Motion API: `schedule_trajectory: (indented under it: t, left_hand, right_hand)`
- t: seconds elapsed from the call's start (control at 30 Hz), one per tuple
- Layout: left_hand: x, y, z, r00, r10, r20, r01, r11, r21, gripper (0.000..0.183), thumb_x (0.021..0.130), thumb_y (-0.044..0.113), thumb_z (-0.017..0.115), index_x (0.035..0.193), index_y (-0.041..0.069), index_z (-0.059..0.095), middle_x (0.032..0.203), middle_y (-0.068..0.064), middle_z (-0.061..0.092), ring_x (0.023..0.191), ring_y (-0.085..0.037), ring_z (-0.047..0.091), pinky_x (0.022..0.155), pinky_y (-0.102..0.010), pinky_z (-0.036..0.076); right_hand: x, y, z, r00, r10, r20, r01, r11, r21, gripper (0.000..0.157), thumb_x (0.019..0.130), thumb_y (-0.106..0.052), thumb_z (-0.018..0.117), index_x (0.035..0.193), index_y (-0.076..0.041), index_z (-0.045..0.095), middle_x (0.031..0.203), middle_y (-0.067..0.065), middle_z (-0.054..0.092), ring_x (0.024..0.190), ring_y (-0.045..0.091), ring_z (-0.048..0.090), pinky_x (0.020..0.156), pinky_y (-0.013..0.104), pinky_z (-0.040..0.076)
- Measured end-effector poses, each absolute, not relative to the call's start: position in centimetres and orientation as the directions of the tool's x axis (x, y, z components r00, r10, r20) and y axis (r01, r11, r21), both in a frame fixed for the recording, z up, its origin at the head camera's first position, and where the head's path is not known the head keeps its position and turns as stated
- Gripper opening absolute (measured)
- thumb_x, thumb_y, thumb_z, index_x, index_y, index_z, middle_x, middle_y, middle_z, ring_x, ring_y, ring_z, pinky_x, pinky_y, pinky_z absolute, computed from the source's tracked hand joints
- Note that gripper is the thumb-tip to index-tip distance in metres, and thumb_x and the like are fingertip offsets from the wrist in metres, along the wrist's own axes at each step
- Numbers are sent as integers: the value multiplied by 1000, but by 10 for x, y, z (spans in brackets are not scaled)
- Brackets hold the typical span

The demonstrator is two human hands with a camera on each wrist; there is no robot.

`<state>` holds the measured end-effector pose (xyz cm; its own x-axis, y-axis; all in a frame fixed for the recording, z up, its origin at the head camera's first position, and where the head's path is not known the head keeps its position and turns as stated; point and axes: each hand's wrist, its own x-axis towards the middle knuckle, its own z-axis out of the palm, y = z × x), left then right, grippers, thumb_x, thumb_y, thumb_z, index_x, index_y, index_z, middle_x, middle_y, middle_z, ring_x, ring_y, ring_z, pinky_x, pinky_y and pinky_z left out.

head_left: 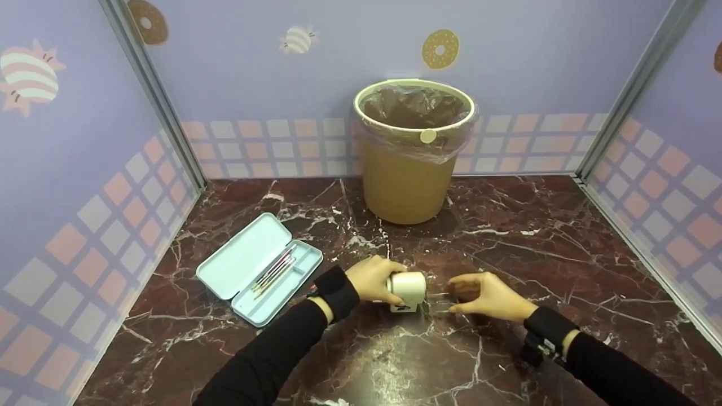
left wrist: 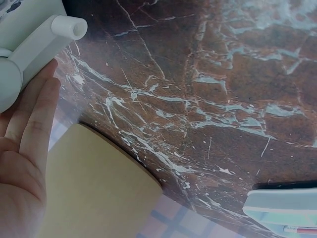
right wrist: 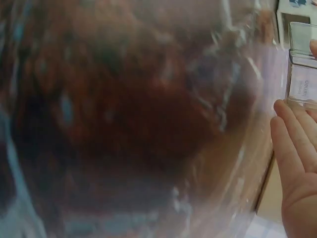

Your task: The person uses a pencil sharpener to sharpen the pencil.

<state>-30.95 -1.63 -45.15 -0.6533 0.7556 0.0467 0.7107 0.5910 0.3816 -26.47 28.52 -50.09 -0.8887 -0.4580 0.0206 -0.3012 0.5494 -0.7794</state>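
Near the middle of the table, my left hand (head_left: 375, 280) grips a white crank pencil sharpener (head_left: 410, 288) from its left side. The sharpener's crank handle (left wrist: 42, 42) shows in the left wrist view, beside the fingers (left wrist: 37, 116). To the right, my right hand (head_left: 491, 299) holds a clear plastic shavings drawer (right wrist: 302, 82) between thumb and fingers. In the head view this drawer is faint against the dark marble and lies just right of the sharpener. The right wrist view shows it close to the sharpener's body; its contents are too unclear to tell.
An open light-blue pencil case (head_left: 242, 256) lies on the left, with several pencils (head_left: 274, 273) inside. A tan bin (head_left: 406, 186) lined with a clear bag stands at the back against the patterned wall (head_left: 271, 84). Side walls border the marble table (head_left: 536, 254).
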Motion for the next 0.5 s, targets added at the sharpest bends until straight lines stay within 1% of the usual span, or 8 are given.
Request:
schedule_trajectory:
  t: [0.13,0.3,0.5]
  left_hand:
    - [-308,-16,-450,-657,753,46,709,596,378,49,73,31,90,116,12,75,100,-7,80,77,-17,70,67,-24,51]
    - [-309,-15,-451,-653,756,52,714,590,377,50,73,31,91,117,12,75,102,-7,80,79,-18,72,68,-24,53]
    - [-309,-16,-452,-654,754,51,711,591,381,50,72,31,91,116,12,75,99,-7,80,77,-16,70,67,-23,52]
  right_hand:
    - [-265,281,-506,-883,-468,26,-310,541,-782,64,84,-28,84,133,7,61,130,26,69,117,40,71,97,38,59]
    - [-268,277,-510,-885,-463,54,-323,525,-788,61,84,-24,85,132,7,62,130,28,68,116,41,70,97,40,58]
    - [-269,271,-514,-884,-462,70,-326,502,-801,60,84,-23,85,132,6,63,130,27,69,118,42,70,99,42,57]
